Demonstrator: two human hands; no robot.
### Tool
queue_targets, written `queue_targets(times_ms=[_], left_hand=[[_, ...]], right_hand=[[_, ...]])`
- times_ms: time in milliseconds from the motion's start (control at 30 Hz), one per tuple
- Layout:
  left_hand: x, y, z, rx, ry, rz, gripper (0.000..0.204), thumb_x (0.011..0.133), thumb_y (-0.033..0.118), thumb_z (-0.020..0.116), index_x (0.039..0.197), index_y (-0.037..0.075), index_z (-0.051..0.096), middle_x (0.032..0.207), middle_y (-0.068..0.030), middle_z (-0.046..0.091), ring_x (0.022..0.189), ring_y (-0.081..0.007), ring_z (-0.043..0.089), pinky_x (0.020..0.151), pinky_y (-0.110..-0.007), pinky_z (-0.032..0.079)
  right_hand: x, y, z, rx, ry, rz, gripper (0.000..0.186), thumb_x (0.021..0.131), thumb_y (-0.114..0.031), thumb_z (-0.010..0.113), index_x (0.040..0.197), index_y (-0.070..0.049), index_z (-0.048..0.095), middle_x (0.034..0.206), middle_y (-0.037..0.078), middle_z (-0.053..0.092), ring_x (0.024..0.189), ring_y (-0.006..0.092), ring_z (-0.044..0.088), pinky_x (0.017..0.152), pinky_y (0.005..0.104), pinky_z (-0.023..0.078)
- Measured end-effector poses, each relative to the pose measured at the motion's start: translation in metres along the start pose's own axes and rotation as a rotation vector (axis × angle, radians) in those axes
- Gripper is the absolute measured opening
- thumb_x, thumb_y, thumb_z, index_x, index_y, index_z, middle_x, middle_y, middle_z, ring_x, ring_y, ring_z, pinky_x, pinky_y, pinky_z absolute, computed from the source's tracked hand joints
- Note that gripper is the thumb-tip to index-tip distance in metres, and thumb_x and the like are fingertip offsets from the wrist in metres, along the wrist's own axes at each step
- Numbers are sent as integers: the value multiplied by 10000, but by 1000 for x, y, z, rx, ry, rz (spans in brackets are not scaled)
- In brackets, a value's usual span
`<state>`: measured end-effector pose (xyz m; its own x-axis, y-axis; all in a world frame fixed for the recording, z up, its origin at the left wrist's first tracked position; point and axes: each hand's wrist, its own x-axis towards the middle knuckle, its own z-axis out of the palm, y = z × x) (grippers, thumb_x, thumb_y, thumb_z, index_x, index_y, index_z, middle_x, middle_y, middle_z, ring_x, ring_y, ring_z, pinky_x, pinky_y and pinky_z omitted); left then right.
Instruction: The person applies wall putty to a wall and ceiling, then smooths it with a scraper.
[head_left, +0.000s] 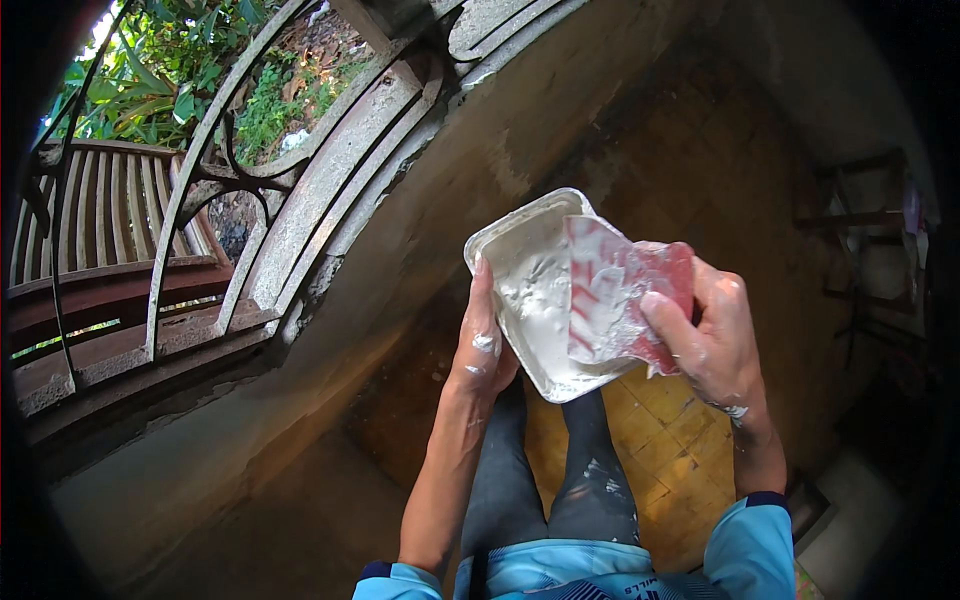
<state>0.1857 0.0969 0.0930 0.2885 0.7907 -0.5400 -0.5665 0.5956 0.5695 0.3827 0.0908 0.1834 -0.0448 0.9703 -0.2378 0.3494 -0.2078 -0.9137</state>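
My left hand [484, 345] grips a white plastic tub [530, 386] by its left side, thumb on the rim and fingers underneath. Inside the tub lies a thick white paste [527, 270] with a rough, scooped surface. My right hand [712, 335] is closed on a red flat scraper [668, 275], thumb on top of it. White paste smears much of the scraper's face, and its left edge reaches over the tub's right half, hiding that part. Whether the scraper touches the paste I cannot tell. Dabs of paste stick to both hands.
On the left, a window opening with a curved metal grille [200, 190] sits above a stained wall [400, 240]. A slatted wooden bench [100, 215] and plants stand beyond it. Yellow floor tiles [640, 430] lie below me. Dark wooden furniture [865, 220] stands at far right.
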Motion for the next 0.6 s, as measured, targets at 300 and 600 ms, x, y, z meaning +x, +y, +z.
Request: queue_targets(times_ms=[300,600], left_hand=[[-9,-13,-6,3,2,-5,647,962,542,326,1357,31,363,1269,-144,515,1126,-250,537,980,-408,433],[21,-42,33,26,-79,-107,583,964,512,350,1383,111,281,1295,-136,468,1134,-246,527,972,-419,454]], right_hand=[[7,0,24,-133,-134,22,227,733,-100,486,826,93,561,644,247,553,533,343,550,554,384,442],[22,26,-32,-164,-201,-115,314,739,-82,480,971,88,606,729,271,604,629,378,608,609,385,490]])
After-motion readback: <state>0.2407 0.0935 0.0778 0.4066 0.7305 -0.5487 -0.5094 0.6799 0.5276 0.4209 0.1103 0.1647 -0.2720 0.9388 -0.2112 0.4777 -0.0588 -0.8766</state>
